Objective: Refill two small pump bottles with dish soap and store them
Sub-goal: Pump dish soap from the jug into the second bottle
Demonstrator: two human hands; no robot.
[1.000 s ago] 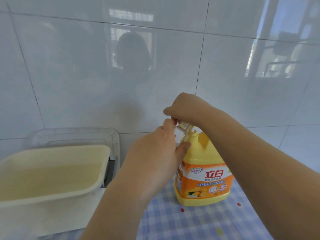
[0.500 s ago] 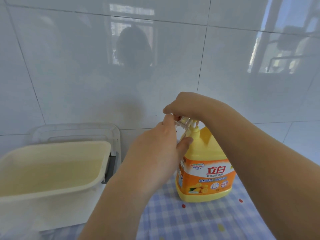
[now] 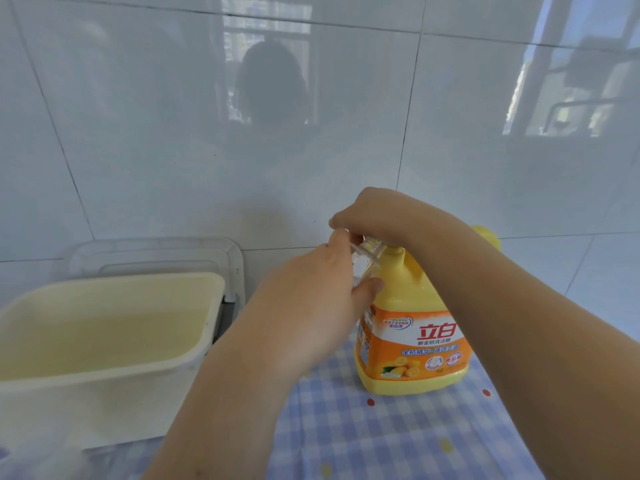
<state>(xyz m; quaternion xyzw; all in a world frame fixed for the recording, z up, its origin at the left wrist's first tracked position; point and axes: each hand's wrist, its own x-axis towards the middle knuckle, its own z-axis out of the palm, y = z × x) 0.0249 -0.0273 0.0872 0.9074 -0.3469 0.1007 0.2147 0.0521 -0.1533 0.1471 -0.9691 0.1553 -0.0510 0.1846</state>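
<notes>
The left hand (image 3: 322, 306) is grasping a small clear bottle (image 3: 367, 261), with the thumb below and the fingers wrapping the far side. It is holding the bottle tilted at about 10 o'clock from the neck of the jug (image 3: 412, 327), probably so the open mouth is sitting right under the spout. The right hand (image 3: 377, 216) is reaching over from 3 o'clock and its fingers are curling down over the pump (image 3: 394, 252). The pump's head is hiding beneath them, so the spout itself is not showing. That pairing suggests one hand is pressing soap out while the other is catching it. How full the bottle is getting cannot be told, as it is looking clear. No second small bottle is appearing in view.

The jug is standing upright on the checked cloth (image 3: 381, 438), at roughly 4 o'clock from the middle of the view and close to the tiled wall (image 3: 138, 150), which is likely steadying the pumping. Its orange label (image 3: 426, 337) is facing the person and showing the large red characters 立白, with citrus fruit pictured below. The smaller lines are too fine to be read with any confidence.

A cream tub (image 3: 104, 341) is sitting at 8 o'clock, well apart from the jug, with a clear lid (image 3: 156, 251) leaning behind it against the wall. It is perhaps waiting as storage.
</notes>
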